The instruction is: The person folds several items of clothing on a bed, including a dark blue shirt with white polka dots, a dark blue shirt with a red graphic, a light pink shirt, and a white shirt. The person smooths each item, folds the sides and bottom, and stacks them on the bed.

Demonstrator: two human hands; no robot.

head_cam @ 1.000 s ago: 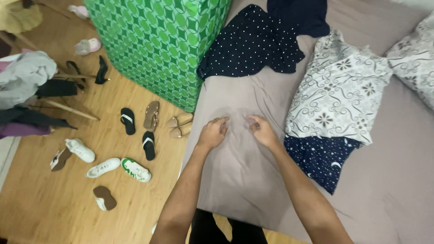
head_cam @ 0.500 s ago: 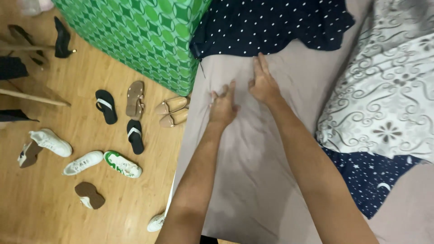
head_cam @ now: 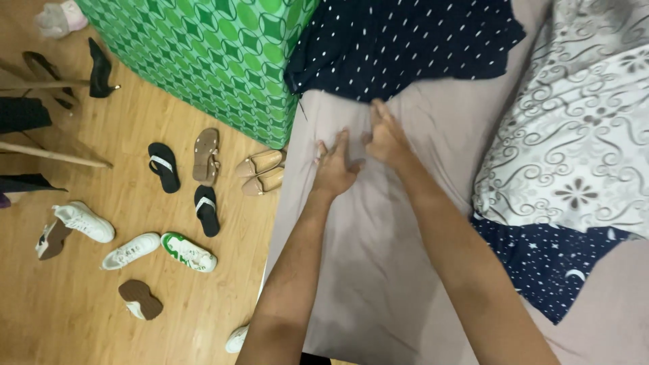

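Note:
Both of my arms stretch forward over a bed covered with a taupe sheet (head_cam: 378, 270). My left hand (head_cam: 334, 165) lies flat on the sheet with its fingers spread, holding nothing. My right hand (head_cam: 383, 138) rests flat just beside it, fingers pointing toward a dark navy cloth with white dots (head_cam: 405, 47), whose edge lies right at the fingertips. The two hands almost touch each other.
A green patterned box or covered furniture (head_cam: 216, 61) stands at the bed's left. A white floral pillow (head_cam: 574, 155) and a navy star-print cloth (head_cam: 547, 263) lie to the right. Several shoes and sandals (head_cam: 179, 196) are scattered on the wooden floor (head_cam: 67, 304).
Both hands have slid forward along the sheet toward the dotted navy cloth, and the view has moved closer to the bed's far end.

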